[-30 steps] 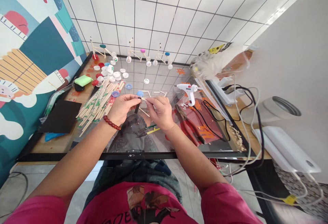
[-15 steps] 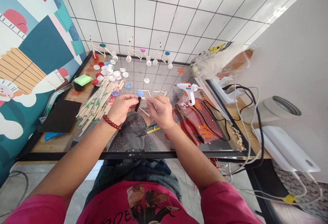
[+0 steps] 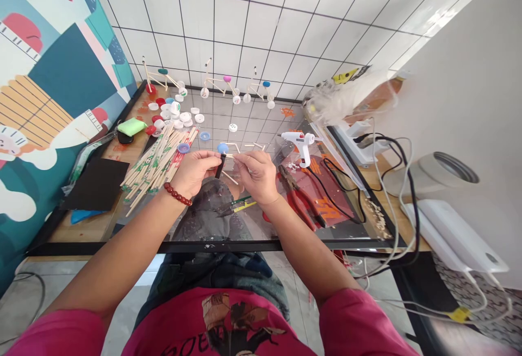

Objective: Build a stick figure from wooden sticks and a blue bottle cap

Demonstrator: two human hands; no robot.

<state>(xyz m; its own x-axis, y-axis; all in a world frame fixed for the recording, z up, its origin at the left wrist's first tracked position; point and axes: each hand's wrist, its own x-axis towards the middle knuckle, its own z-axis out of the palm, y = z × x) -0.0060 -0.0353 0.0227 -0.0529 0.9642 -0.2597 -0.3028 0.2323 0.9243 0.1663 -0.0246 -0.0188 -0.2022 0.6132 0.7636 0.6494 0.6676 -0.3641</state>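
My left hand [image 3: 198, 171], with a beaded bracelet on its wrist, pinches a narrow black strip [image 3: 221, 167] that hangs down from its fingertips. My right hand [image 3: 258, 175] pinches a short wooden stick [image 3: 229, 155], whose end meets the top of the strip. A blue bottle cap [image 3: 222, 148] lies just beyond the fingertips. Behind the hands are short cut sticks [image 3: 255, 146] on the glass tabletop. Yellow-and-green handled cutters [image 3: 244, 205] lie between my forearms.
Several wrapped chopsticks [image 3: 153, 166] and loose caps [image 3: 179, 119] lie left. Small stick bicycles [image 3: 220, 87] stand along the back. At right are a white glue gun [image 3: 302, 144], red-handled pliers [image 3: 304, 201] and cables [image 3: 403, 176]. Black sheet [image 3: 97, 185] lies far left.
Both hands stay almost in place. The black strip has shifted slightly to the right and tilted a little, and the right hand has moved slightly right.
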